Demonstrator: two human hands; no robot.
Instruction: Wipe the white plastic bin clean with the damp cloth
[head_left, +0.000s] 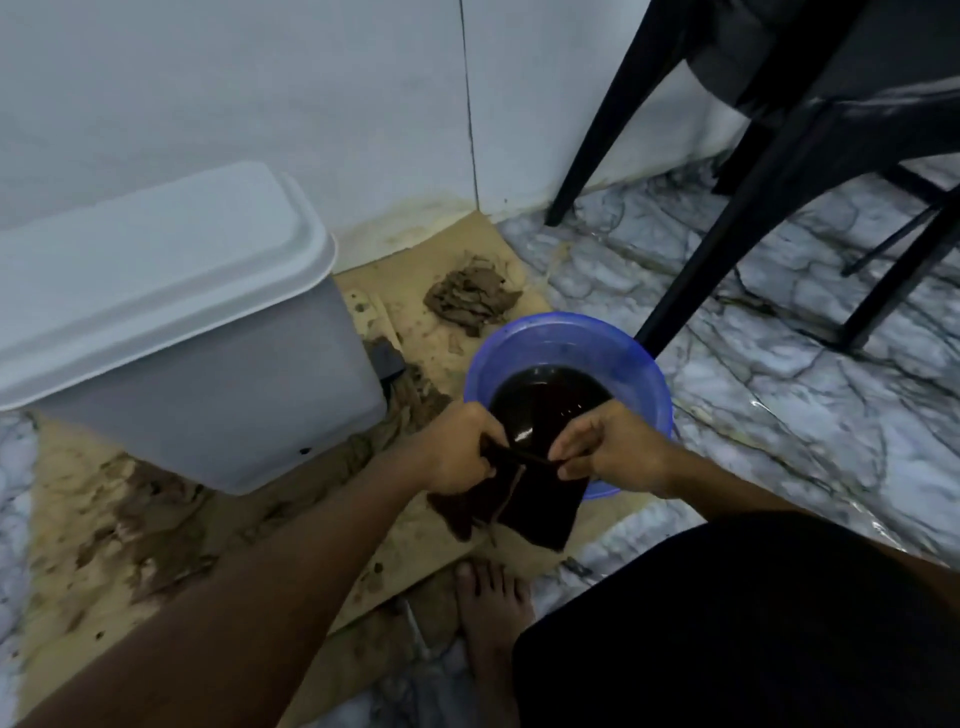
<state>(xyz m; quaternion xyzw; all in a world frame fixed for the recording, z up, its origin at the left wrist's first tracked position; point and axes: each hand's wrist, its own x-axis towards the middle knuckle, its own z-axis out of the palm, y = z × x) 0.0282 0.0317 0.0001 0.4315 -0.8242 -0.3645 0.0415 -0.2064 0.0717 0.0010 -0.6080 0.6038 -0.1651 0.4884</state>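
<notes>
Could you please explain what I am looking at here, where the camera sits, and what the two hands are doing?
There is one picture, from a wide-angle camera worn on a person's head, looking down. No machine: the left hand and right hand together hold a dark cloth by its top edge, hanging over the near rim of a blue basin of dark water. To the left stands the white plastic bin, lid closed, on stained cardboard. Black chair legs stand behind, on a marble-patterned floor.

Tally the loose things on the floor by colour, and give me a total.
White: 1, the bin
Blue: 1, the basin
Dark: 1, the cloth, held by the left hand and the right hand
Brown: 1, the crumpled rag
Total: 4
</notes>
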